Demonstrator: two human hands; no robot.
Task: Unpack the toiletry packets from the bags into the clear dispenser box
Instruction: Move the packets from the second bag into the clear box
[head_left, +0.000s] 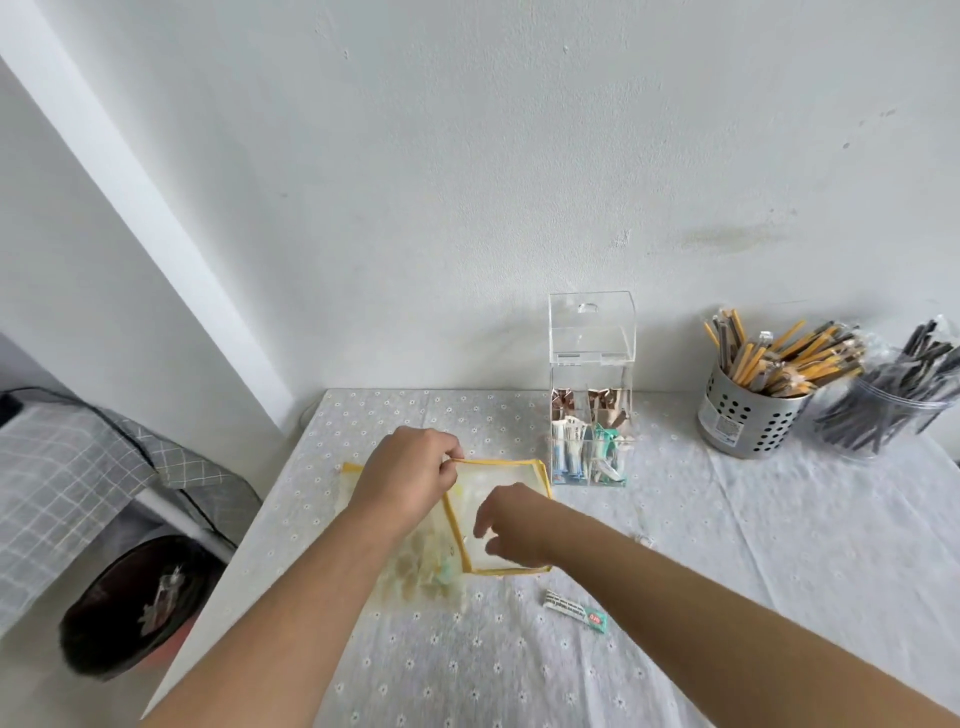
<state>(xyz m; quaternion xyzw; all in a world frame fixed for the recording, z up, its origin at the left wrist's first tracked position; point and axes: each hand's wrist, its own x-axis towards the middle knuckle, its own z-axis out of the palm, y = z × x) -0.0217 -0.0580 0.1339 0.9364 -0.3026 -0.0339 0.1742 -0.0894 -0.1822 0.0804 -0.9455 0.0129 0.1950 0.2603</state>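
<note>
Fingers of the left hand pinch the top edge of the clear yellow-trimmed plastic bag on the flowery white tablecloth. The right hand is half open and empty over the bag. The tall clear plastic dispenser box stands just behind, lid up.

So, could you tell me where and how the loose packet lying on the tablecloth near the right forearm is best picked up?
Pinch the loose packet across its narrow width near the middle, coming straight down from above. It lies flat and alone on the tablecloth, long and slim, angled with its green end toward the person. The right hand is nearest, though its forearm partly overhangs that spot.
</note>
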